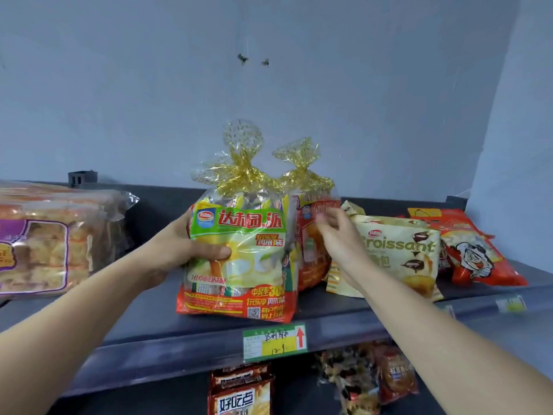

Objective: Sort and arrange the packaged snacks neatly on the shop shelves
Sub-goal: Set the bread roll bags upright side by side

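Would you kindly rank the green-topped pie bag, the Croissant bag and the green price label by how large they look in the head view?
1. green-topped pie bag, though it is nearer the camera.
2. Croissant bag, partly hidden by the right hand.
3. price label, plainly smallest.

Front bag [239, 265], centre: green band up top w/ red lettering, yellow-white middle, red-orange bottom strip w/ yellow text. Neck is clear film w/ gold flecks and a gold ribbon. Rear bag [311, 253] at its 3 o'clock: red-orange, same gold-flecked neck. Croissant bag [401, 259], further at 3: cream, green lettering, brown choc swirls. Red bag [484, 265], far 3: red-orange, white & black cartoon figure. Cake pack [45, 244] at 9: clear wrap, golden-brown contents, purple label edge. Shelf [167, 342]: dark grey-blue. Price tag [275, 342] at 6: green border, yellow patch, red arrow. Lower pack [239, 396] at 6: dark red, white panel w/ black chars. Wall [119, 85] at 12: pale blue-grey, 2 dark spots.
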Motion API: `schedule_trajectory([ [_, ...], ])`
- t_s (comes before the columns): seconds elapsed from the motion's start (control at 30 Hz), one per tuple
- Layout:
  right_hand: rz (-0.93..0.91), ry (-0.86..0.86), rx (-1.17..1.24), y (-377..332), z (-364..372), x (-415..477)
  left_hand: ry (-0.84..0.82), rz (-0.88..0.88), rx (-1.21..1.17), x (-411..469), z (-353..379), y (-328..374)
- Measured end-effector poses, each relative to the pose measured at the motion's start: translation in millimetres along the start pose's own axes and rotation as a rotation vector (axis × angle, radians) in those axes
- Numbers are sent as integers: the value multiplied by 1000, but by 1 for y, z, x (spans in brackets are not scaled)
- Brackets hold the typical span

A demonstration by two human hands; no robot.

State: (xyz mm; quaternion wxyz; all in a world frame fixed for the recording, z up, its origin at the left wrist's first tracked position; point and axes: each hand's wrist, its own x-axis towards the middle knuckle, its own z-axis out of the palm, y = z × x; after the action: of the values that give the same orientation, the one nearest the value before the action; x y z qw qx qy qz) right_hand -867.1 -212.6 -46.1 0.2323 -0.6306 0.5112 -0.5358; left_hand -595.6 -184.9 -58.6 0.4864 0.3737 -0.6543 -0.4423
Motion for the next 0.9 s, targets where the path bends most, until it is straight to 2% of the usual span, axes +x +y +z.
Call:
schedule_trajectory([
  [0.13,-35,11,-300,5,16,23,-18,7,20,0,-19,1],
  [0.27,-204,0,-532,-7,23,40,0,7,30,-5,-33,4],
  [0.43,-326,-277,-856,-24,28,55,97,-28,54,-15,-46,5],
  [0.5,-401,-281,-843,-32,35,60,139,-48,70,-22,-48,8],
  [0.57,-503,-207,-823,-39,42,62,179,-50,70,-28,-49,11],
  [0.67,-577,-69,-622,-46,51,63,283,-44,45,-39,-45,18],
  [0.9,-459,75,-195,-49,69,57,547,-98,85,-55,-30,27],
])
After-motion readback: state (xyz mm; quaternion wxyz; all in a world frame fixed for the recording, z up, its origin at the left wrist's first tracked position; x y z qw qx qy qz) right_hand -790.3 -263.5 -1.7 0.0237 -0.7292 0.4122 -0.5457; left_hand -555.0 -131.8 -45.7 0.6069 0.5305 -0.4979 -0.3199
